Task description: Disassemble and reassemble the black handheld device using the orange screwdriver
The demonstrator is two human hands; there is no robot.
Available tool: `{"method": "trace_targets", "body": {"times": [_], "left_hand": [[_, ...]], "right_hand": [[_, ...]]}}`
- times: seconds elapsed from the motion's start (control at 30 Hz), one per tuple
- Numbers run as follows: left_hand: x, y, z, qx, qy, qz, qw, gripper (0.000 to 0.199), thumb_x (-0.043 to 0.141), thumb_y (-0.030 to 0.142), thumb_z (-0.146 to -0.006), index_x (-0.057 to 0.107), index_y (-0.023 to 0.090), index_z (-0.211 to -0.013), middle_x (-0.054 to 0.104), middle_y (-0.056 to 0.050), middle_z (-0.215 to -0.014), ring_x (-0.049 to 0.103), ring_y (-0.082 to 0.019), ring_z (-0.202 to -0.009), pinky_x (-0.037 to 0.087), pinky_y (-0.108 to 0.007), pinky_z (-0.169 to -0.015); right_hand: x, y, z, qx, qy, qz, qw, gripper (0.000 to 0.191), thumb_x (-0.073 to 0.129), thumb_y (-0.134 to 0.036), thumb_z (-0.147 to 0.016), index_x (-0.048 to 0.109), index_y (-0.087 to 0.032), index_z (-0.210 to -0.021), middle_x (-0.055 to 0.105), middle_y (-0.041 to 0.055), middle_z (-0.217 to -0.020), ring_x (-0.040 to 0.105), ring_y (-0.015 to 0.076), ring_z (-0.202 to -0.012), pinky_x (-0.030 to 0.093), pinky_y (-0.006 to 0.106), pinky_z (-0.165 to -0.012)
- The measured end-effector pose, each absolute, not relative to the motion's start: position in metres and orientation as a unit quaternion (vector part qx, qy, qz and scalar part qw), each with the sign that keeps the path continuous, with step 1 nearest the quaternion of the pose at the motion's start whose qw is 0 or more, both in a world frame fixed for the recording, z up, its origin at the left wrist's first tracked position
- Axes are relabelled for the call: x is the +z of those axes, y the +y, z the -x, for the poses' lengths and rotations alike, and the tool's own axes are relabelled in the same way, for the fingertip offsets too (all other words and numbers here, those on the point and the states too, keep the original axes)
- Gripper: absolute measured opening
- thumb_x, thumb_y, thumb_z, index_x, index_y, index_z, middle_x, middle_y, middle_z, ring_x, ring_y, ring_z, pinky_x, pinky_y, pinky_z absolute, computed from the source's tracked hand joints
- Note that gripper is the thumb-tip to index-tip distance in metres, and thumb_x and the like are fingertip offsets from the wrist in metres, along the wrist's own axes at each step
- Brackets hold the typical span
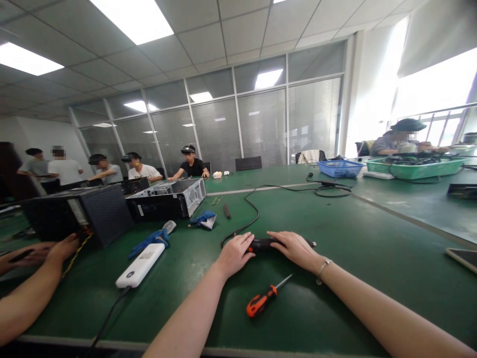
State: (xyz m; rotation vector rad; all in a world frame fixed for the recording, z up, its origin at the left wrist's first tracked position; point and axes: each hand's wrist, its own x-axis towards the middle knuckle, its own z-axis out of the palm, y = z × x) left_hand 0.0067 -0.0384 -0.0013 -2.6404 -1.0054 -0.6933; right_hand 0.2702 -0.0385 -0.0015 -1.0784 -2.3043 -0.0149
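Observation:
A black corded electric screwdriver (262, 244) with orange marks lies across the green table in front of me. My left hand (234, 254) is closed around its left end, where the black cord (257, 211) comes out. Over its right part, my right hand (294, 248) rests with fingers and thumb on the body, hiding much of it. The metal tip (313, 244) shows just past that hand. Nearer to me, between my forearms, a hand screwdriver (263, 302) with an orange and black handle lies with its shaft pointing up and right.
Left of me are a white power strip (143, 263), blue gloves (151, 241), an open computer case (167, 199) and a dark case (89, 211), with another person's hands (55, 251) beside it. Blue (339, 169) and green baskets (417, 169) stand far right. Several people sit or stand beyond.

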Motion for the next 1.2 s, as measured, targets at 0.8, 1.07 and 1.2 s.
{"method": "trace_targets", "body": {"times": [0.8, 1.07, 1.2], "left_hand": [[0.000, -0.043, -0.010, -0.247, -0.370, 0.892, 0.077, 0.056, 0.064, 0.034, -0.086, 0.044, 0.022, -0.136, 0.051, -0.010, -0.138, 0.052, -0.025, -0.123, 0.041, -0.042, -0.106], [0.001, -0.042, -0.005, -0.269, -0.388, 0.882, -0.015, 0.060, 0.069, 0.036, -0.080, 0.048, 0.024, -0.135, 0.058, -0.008, -0.128, 0.058, -0.024, -0.112, 0.045, -0.037, -0.101], [0.001, -0.040, -0.003, -0.267, -0.378, 0.886, -0.022, 0.063, 0.070, 0.037, -0.080, 0.045, 0.026, -0.137, 0.057, -0.006, -0.129, 0.057, -0.022, -0.113, 0.045, -0.036, -0.101]], "right_hand": [[0.007, -0.031, -0.266, 0.138, -0.807, 0.473, 0.326, 0.031, 0.066, -0.039, -0.076, 0.073, -0.026, -0.103, 0.072, 0.0031, -0.102, 0.065, 0.0226, -0.094, 0.048, 0.033, -0.087], [0.005, -0.044, -0.264, 0.082, -0.818, 0.448, 0.351, 0.027, 0.068, -0.033, -0.076, 0.073, -0.026, -0.101, 0.072, 0.0031, -0.099, 0.064, 0.0225, -0.092, 0.046, 0.037, -0.089], [0.006, -0.044, -0.265, 0.078, -0.825, 0.438, 0.347, 0.026, 0.066, -0.035, -0.078, 0.072, -0.026, -0.102, 0.072, 0.0043, -0.101, 0.063, 0.0231, -0.093, 0.045, 0.039, -0.091]]}}
